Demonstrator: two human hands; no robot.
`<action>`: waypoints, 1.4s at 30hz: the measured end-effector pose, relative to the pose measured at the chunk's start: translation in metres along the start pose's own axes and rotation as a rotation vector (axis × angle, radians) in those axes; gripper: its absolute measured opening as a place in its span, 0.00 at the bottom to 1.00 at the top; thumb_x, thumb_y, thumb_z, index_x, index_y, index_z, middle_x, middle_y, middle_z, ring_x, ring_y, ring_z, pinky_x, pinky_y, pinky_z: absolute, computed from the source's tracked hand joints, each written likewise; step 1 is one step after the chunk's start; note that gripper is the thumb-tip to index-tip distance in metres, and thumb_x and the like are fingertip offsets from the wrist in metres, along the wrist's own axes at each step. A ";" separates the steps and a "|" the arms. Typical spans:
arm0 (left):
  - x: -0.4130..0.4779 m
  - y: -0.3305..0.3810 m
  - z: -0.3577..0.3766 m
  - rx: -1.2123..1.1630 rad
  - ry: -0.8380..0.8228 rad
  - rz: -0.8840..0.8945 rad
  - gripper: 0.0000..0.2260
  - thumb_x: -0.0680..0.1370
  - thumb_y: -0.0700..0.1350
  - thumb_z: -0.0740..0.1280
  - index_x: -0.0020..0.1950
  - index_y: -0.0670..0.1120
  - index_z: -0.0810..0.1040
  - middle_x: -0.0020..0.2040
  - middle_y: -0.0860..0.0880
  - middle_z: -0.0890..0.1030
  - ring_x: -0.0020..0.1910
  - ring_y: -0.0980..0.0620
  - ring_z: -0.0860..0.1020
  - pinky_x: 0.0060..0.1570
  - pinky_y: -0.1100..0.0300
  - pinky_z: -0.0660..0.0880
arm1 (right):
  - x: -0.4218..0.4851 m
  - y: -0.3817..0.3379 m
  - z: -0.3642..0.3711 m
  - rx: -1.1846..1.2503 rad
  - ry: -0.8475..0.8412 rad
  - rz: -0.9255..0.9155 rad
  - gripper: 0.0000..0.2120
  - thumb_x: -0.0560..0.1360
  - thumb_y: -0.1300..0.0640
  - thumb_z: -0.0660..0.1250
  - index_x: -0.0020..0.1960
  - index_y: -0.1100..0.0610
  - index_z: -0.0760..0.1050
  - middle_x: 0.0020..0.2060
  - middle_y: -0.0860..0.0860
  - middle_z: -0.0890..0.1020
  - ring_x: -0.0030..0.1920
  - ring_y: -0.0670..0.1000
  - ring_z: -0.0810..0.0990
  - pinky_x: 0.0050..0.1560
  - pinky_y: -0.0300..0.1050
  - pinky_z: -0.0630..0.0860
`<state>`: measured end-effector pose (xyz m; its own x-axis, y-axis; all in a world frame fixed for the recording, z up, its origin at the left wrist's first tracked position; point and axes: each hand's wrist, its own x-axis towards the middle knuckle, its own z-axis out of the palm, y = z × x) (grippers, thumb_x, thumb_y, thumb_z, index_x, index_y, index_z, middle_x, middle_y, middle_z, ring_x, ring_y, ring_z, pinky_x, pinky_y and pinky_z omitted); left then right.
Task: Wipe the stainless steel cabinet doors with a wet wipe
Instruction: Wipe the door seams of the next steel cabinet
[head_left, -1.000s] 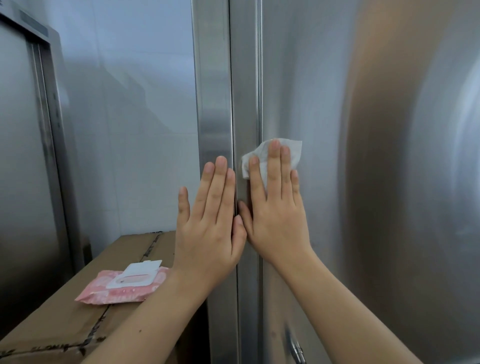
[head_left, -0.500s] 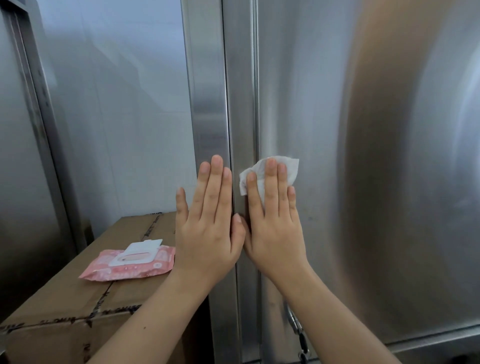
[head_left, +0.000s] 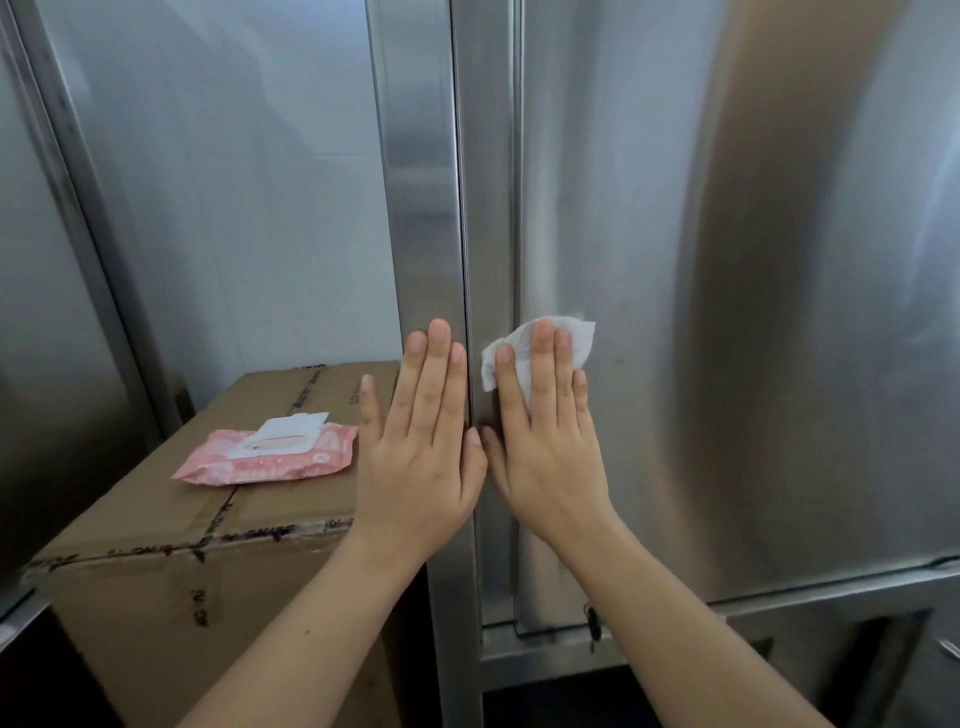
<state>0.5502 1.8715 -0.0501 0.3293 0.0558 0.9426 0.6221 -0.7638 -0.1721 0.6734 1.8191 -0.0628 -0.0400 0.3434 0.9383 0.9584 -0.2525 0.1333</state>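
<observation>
1. Stainless steel fills the view, and more of its lower part shows than a moment ago: the bottom edge of the cabinet door (head_left: 727, 312) now runs across the right of the frame.
2. Both hands have slid down the steel since a second ago, and now sit closer to the level of the pink wet wipe pack (head_left: 270, 454), which has not moved on the cardboard box (head_left: 156, 571).
3. The white wet wipe (head_left: 576, 338) lies under the fingers of the right hand (head_left: 545, 452), pressed flat against the door near its left edge. Crumpled corners stick out above and to the left of the fingertips.
4. The right hand's fingers are straight and close together.
5. The left hand (head_left: 421, 457) rests flat on the vertical steel post (head_left: 426, 208) just beside, fingers straight, thumbs nearly touching.
</observation>
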 end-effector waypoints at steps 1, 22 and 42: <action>-0.002 0.000 0.000 -0.001 -0.004 -0.002 0.26 0.77 0.46 0.54 0.74 0.39 0.54 0.74 0.42 0.56 0.75 0.49 0.49 0.70 0.41 0.51 | 0.004 0.001 -0.002 0.005 -0.006 -0.002 0.28 0.76 0.53 0.57 0.73 0.65 0.59 0.72 0.65 0.52 0.74 0.61 0.48 0.72 0.55 0.54; -0.028 0.006 0.005 -0.011 -0.041 -0.051 0.26 0.78 0.45 0.54 0.74 0.40 0.54 0.74 0.44 0.55 0.75 0.50 0.49 0.70 0.41 0.51 | -0.004 -0.009 0.012 0.020 0.000 0.072 0.29 0.78 0.54 0.56 0.74 0.65 0.53 0.73 0.65 0.48 0.74 0.61 0.43 0.73 0.57 0.48; -0.087 0.014 0.008 -0.058 -0.181 -0.035 0.26 0.79 0.46 0.52 0.75 0.42 0.51 0.75 0.45 0.51 0.76 0.50 0.46 0.72 0.45 0.46 | -0.095 -0.033 0.029 0.081 -0.091 0.180 0.29 0.79 0.53 0.55 0.74 0.62 0.48 0.72 0.64 0.51 0.74 0.60 0.40 0.72 0.59 0.50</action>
<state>0.5358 1.8616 -0.1373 0.4337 0.1936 0.8800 0.5952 -0.7948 -0.1185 0.6538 1.8210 -0.1655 0.1560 0.3800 0.9117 0.9675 -0.2450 -0.0635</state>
